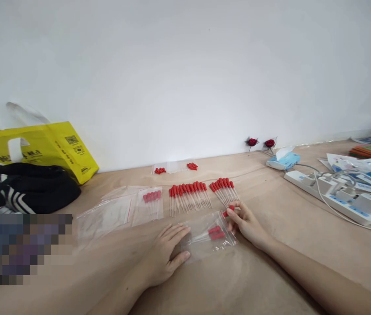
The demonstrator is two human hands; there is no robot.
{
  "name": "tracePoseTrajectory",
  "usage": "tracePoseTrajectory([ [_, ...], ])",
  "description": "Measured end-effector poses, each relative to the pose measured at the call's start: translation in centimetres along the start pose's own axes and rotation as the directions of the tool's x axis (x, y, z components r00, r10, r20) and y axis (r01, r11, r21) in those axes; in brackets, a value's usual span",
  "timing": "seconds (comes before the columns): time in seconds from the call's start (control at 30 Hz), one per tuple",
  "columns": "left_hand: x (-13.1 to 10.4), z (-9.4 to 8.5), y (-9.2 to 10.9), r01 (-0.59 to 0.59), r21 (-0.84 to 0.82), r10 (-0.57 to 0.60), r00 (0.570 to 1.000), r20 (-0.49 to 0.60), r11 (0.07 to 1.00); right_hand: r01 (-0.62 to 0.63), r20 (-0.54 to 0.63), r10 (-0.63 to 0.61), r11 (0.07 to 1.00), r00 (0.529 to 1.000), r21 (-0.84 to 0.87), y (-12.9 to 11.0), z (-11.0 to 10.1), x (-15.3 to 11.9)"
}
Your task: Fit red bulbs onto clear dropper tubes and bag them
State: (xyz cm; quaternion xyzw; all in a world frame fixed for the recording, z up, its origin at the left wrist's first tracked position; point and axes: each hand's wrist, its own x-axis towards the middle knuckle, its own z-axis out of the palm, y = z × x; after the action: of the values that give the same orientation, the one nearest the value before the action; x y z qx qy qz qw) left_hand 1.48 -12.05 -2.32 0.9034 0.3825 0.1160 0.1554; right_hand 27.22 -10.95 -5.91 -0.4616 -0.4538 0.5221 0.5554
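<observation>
A clear zip bag lies flat on the tan table, with red-capped droppers inside. My left hand rests on the bag's left end, fingers spread, holding nothing. At the bag's open right end, my right hand pinches a dropper by its red cap; its tube is hard to make out. Just beyond the hands lie a wide row of droppers and a smaller fan of them. A filled bag lies to the left, beside flat clear bags.
Small bags with red caps lie near the wall. At left are a yellow bag and a black pouch. At right are a tissue pack, a power strip with cables, and papers.
</observation>
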Motion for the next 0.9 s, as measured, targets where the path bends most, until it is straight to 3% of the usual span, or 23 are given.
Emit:
tracePoseTrajectory([
  [0.13, -0.1, 0.1, -0.1, -0.013, -0.009, 0.013, 1.0, -0.006, 1.0, -0.096, 0.131, 0.115, 0.986, 0.985, -0.139, -0.1, -0.4, 0.1],
  [0.23, -0.1, 0.1, -0.1, -0.008, -0.01, 0.008, 1.0, -0.006, 1.0, -0.133, 0.276, 0.179, 0.975, 0.944, -0.177, 0.0, -0.2, 0.2],
  [0.33, 0.0, 0.0, -0.1, -0.013, -0.015, 0.012, 1.0, -0.017, 1.0, -0.084, 0.383, 0.14, 0.984, 0.913, -0.16, 0.1, 0.2, 0.1],
  [0.43, 0.0, 0.0, -0.1, -0.024, -0.013, 0.024, 1.0, -0.012, 1.0, -0.04, 0.399, 0.142, 0.967, 0.906, -0.252, 0.1, 0.0, 0.4],
  [0.53, 0.1, 0.0, -0.2, -0.025, -0.002, 0.025, 1.0, 0.013, 1.0, -0.068, 0.241, 0.201, 0.882, 0.95, -0.467, -0.5, -1.6, 2.0],
  [0.57, 0.1, 0.1, -0.2, -0.023, 0.001, 0.023, 1.0, 0.017, 1.0, -0.063, 0.134, 0.158, 0.842, 0.978, -0.536, -0.9, -2.3, 2.9],
  [0.6, 0.0, 0.1, -0.2, -0.023, 0.001, 0.023, 1.0, 0.017, 1.0, -0.013, 0.028, 0.037, 0.8, 0.999, -0.6, -1.2, -3.1, 4.0],
  [0.67, 0.0, 0.2, -0.3, -0.025, -0.007, 0.025, 1.0, 0.004, 1.0, 0.016, -0.156, -0.198, 0.666, 0.968, -0.746, -1.9, -4.4, 6.3],
  [0.77, 0.0, 0.2, -0.3, -0.029, -0.02, 0.029, 0.999, -0.019, 0.999, -0.053, -0.262, -0.243, 0.63, 0.934, -0.775, -2.4, -5.4, 9.9],
  [0.9, 0.0, 0.2, -0.3, -0.026, -0.023, 0.026, 1.0, -0.002, 0.999, -0.105, -0.325, -0.228, 0.651, 0.918, -0.751, -1.5, -5.5, 13.3],
])
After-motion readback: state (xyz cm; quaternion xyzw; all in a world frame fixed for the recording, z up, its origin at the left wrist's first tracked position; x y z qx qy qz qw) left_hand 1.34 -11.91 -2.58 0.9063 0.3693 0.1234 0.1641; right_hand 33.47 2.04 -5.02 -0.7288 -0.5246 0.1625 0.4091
